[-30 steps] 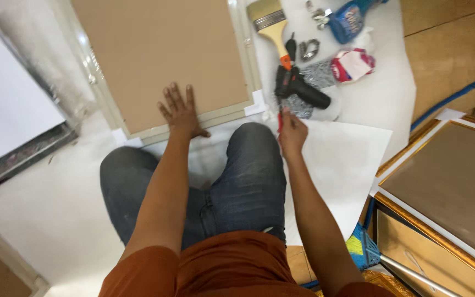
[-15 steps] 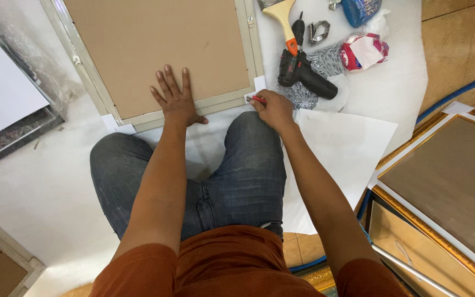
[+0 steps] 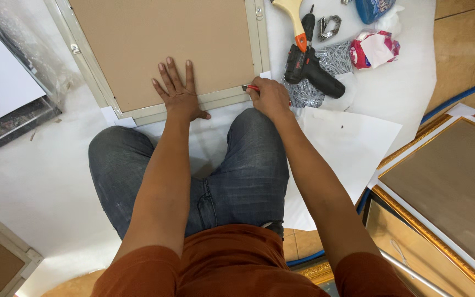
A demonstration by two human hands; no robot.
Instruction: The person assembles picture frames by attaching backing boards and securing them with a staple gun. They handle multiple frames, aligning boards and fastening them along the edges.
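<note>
person is sitting on the floor, jeans-clad knees pointing toward a picture frame (image 3: 155, 107) lying face down, its brown backing board (image 3: 160, 38) facing up inside a pale cream border.

left hand (image 3: 178, 93) is lying flat with fingers spread wide, palm pressing on the backing board close to the frame's near edge; it is holding nothing.

right hand (image 3: 270, 96) is closing in a fist around a small red-handled cutter (image 3: 250, 87), whose tip is pointing left and touching the frame's near right corner. blade itself is too small to make out.

white paper sheet (image 3: 342, 143) is lying under and to the right of the right knee, partly tucked beneath the frame.

just beyond the right hand a black cordless drill (image 3: 309, 71) is resting on a grey patterned cloth (image 3: 331, 58). a paintbrush (image 3: 292, 14) with pale wooden handle is lying beside the drill, and a red and white rag (image 3: 375, 48) is sitting further right.

gilded frames (image 3: 441, 192) are stacking up at the right edge. a clear plastic wrap (image 3: 17, 33) is bunching at upper left.
</note>
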